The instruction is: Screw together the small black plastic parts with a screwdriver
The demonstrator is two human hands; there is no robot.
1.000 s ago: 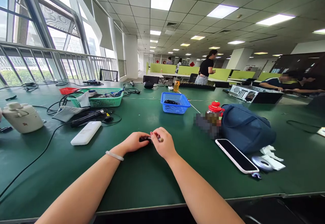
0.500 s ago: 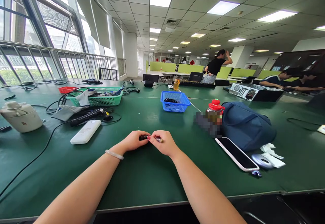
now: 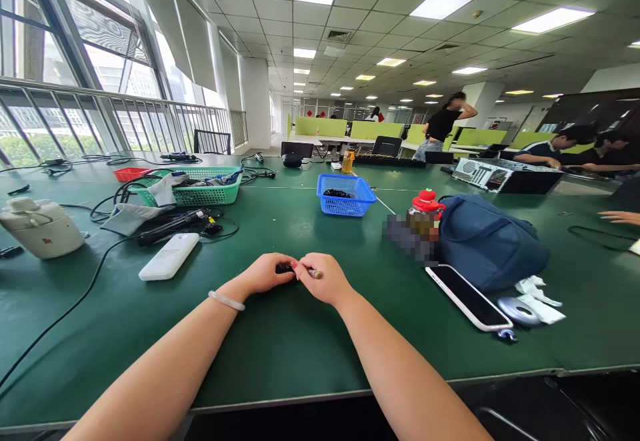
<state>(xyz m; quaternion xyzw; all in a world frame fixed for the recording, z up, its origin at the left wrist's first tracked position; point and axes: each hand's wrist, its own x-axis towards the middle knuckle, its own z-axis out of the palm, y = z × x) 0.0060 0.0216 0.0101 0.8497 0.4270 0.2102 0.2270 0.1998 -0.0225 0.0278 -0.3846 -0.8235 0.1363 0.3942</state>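
My left hand (image 3: 266, 274), with a pale bangle (image 3: 227, 300) at the wrist, is closed around a small black object (image 3: 284, 268) just above the green table (image 3: 280, 361). Most of that object is covered by the fingers, so its kind is unclear. My right hand (image 3: 325, 280) pinches a slim pen-like stick (image 3: 315, 273) with a brownish rear end. The stick's front end is hidden where the fingertips of both hands meet. Beyond the hands stands a blue plastic basket (image 3: 345, 209) with black items inside.
Left lie a white power bank (image 3: 169, 257), a green basket (image 3: 215, 194), cables and a cream bottle (image 3: 43, 231). Right are a navy bag (image 3: 493, 244), a red-lidded jar (image 3: 426, 200), a phone (image 3: 467, 298) and a computer case (image 3: 505, 174). Several people are farther off; a co-worker's hand (image 3: 620, 217) shows at right.
Both my hands stay together with almost no movement. The view has shifted slightly. In the background a standing person has moved right, and another person's hand has come in at the right edge.
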